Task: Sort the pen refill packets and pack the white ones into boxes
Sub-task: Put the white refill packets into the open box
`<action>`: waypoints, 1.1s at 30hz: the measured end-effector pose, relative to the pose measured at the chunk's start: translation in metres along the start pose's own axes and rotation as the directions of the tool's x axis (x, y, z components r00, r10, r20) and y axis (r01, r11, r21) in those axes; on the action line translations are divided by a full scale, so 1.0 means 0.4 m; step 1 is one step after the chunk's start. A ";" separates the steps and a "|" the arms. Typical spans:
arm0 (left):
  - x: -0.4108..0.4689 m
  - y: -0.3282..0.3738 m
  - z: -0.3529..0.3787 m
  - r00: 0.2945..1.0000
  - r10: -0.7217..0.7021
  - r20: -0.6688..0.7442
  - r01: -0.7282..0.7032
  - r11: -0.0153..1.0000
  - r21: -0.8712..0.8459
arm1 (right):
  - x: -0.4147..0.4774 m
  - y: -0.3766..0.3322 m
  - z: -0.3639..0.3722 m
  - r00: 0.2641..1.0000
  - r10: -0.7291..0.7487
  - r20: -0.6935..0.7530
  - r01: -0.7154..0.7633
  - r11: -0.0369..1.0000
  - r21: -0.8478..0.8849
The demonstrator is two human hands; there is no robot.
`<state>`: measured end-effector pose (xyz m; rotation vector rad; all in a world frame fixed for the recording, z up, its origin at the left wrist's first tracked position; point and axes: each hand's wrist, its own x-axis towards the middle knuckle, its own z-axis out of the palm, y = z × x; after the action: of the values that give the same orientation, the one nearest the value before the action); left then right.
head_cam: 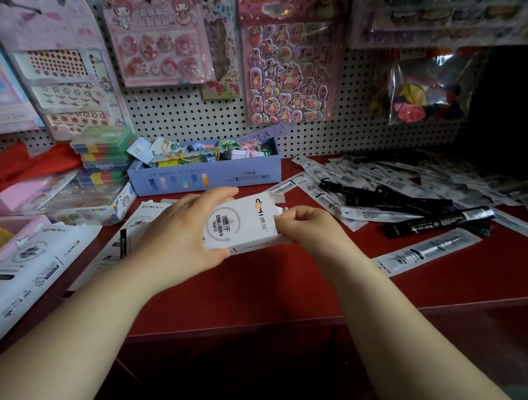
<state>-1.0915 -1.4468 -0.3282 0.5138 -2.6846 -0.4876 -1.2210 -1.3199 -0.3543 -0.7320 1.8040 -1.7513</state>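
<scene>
Left hand (183, 235): is gripping the white box (245, 223) from its left side, fingers curling over the far edge, probably steadying it for the other hand.
Right hand (306, 228): is pinching the box's right-hand edge just below the open flap (276, 195), seemingly spreading the mouth.
White box: is being held above the red shelf (264, 289), printed face upward; its contents are not showing.
Refill packets (414, 180): are lying in a loose heap to the right, white ones and black packets (393, 198) mingling, so sorting is judged unfinished.
Single white packet (426, 251): is lying apart from the heap, near the right forearm.
Printed white cartons (23, 272): are lying at the left.
Blue box (204, 176): is standing behind the hands, against the pegboard (184, 111).
</scene>
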 end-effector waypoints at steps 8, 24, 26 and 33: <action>-0.039 -0.087 -0.129 0.970 -0.177 -0.165 0.180 0.984 0.001 | 0.013 0.040 0.038 0.994 -0.113 0.001 0.111 0.972 -0.209; -0.092 -0.369 -0.115 0.717 -0.664 -0.211 0.662 0.744 -0.092 | -0.008 0.117 0.100 0.960 -0.048 0.275 0.273 0.379 -0.884; -0.077 -0.374 -0.100 0.728 -0.651 -0.213 0.651 0.755 -0.081 | -0.009 0.117 0.099 0.961 -0.046 0.274 0.270 0.380 -0.885; -0.044 -0.374 -0.077 0.794 -0.581 -0.178 0.580 0.812 -0.063 | -0.007 0.118 0.093 0.961 -0.045 0.274 0.268 0.404 -0.875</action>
<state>-1.0214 -1.5785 -0.3652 1.3334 -2.3000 -0.5688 -1.1944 -1.3441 -0.4026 -1.4773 2.5408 -0.5259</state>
